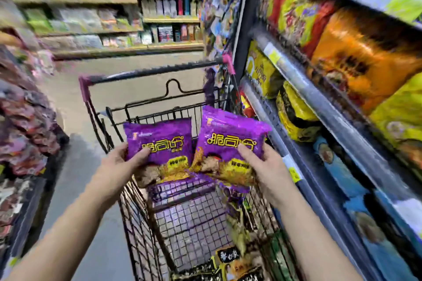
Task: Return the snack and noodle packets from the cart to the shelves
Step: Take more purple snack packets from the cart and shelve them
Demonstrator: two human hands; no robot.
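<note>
The left hand grips the left purple packet at its lower left corner, thumb on the front and fingers curled round the edge. The right hand holds the right purple packet at its lower right edge in the same way. Both packets stand upright, side by side, with their lower inner corners meeting. They hang above the wire basket of the cart, where darker packets lie at the near end. The cart's right side runs just beside the shelves of yellow, orange and blue packs, and the right packet's top corner is near a shelf's front edge. On the left, a strip of grey floor separates the cart from a stack of bags. Beyond the cart's bar the floor reaches the far shelves, which are blurred.
</note>
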